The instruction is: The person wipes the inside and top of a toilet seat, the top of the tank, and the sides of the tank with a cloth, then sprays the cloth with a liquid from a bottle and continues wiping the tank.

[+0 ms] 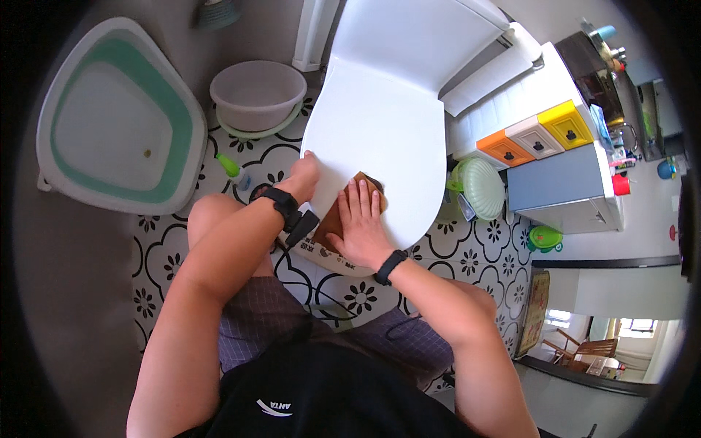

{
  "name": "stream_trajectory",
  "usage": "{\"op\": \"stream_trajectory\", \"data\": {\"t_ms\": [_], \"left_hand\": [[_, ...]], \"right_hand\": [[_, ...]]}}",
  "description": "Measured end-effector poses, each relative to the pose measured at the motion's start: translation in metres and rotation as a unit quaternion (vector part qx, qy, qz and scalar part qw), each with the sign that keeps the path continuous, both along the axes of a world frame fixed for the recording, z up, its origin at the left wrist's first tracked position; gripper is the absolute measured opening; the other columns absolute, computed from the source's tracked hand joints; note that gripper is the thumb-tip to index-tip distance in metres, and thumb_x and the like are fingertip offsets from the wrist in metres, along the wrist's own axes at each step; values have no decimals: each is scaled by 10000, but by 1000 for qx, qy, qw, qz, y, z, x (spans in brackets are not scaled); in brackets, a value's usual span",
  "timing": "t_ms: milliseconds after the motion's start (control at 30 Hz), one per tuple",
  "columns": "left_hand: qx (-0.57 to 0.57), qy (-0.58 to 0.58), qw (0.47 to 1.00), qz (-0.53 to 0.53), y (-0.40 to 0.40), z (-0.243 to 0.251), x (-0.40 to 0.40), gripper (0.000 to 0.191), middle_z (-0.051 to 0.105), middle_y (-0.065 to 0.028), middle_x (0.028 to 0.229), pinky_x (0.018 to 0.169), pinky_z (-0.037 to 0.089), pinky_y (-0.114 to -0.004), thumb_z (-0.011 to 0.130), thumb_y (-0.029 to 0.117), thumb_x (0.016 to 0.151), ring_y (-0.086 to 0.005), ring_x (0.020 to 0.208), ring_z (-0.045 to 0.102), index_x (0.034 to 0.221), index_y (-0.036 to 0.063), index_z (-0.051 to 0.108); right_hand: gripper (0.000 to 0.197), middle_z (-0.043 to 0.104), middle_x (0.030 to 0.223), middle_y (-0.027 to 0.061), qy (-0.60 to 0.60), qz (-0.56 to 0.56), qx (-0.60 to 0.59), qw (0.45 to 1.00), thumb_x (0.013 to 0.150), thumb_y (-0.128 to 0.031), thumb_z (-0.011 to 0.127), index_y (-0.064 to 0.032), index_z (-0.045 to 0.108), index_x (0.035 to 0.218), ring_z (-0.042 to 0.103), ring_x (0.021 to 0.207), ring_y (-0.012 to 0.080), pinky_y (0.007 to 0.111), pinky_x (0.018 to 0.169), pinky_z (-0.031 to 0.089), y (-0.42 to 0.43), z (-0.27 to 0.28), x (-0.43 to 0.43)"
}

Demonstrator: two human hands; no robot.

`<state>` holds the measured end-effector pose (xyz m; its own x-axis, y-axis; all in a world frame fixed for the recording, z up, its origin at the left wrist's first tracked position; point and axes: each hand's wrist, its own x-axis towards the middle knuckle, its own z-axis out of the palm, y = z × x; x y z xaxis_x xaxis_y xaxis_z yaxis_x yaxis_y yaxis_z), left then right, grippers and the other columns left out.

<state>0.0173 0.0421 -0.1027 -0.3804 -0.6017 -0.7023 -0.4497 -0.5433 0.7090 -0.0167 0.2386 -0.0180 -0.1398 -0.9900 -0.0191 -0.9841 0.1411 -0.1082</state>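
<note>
A white toilet lid [383,131] lies lowered before me, with the smooth white tank or back panel [405,33] behind it. Under my right hand [364,230] is a brown cloth [330,223], pressed flat against the lid's front part; the fingers are stretched over it, and part of the cloth hangs past the front edge. My left hand [304,178] is at the lid's left edge, its fingers curled and mostly hidden. Below the lid's front shows a pale mat [328,257] bearing printed writing. Both wrists wear black bands.
At left stands a white-and-green basin [120,134]; near it are a pink basin [257,93] and a green-topped bottle [233,169]. To the right are a paper roll [493,71], a light-green lidded bin [479,189] and a cabinet with coloured drawers [539,145]. Patterned tiles [361,295] cover the floor.
</note>
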Motion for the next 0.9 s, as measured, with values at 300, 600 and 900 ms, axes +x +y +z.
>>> {"op": "stream_trajectory", "data": {"t_ms": [300, 600, 900], "left_hand": [[18, 104, 990, 92, -42, -75, 17, 677, 519, -257, 1272, 911, 446, -385, 346, 471, 966, -354, 1159, 523, 1252, -136, 443], [25, 48, 988, 143, -5, -2, 8, 625, 555, -231, 1218, 877, 456, -392, 365, 466, 960, -344, 1075, 569, 1228, -87, 478], [14, 17, 994, 109, -13, -23, 11, 647, 496, -244, 1305, 943, 435, -425, 397, 480, 935, -392, 1167, 508, 1279, -67, 443]], "right_hand": [[854, 113, 1491, 299, 9, 28, 42, 999, 867, -495, 531, 66, 212, 1426, 56, 1400, 436, 536, 1130, 26, 42, 3, -14], [841, 7, 1490, 331, -4, -107, -5, 994, 877, -354, 506, 134, 81, 1414, -15, 1397, 459, 523, 1133, 0, 88, -13, -92], [850, 27, 1493, 324, 77, -102, 40, 991, 872, -493, 484, 24, 146, 1457, 2, 1387, 476, 554, 1120, 29, 58, -3, -140]]}}
